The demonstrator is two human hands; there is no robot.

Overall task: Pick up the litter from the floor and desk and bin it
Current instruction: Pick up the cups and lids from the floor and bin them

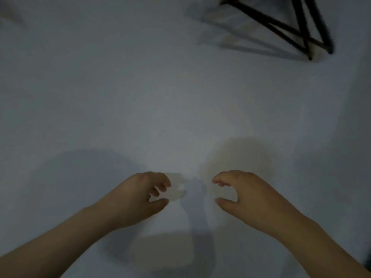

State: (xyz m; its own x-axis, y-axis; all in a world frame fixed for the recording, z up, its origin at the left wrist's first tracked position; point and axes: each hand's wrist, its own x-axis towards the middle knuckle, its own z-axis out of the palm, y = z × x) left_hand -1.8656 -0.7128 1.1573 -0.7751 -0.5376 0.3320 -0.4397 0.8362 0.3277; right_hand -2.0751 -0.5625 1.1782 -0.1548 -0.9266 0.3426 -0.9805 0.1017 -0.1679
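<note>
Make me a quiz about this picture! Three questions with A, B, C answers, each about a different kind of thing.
1. Where is the black thin-barred frame?
A. top right
B. between the hands
C. under the left arm

2. How many hands show?
A. one
B. two
C. three

3. What does the right hand hold?
A. a bottle
B. nothing
C. a broom

Answers:
1 A: it stands at the picture's top right on the pale grey floor.
2 B: only the left hand and the right hand reach in.
3 B: its fingers and thumb are apart, with bare floor between them.
</note>
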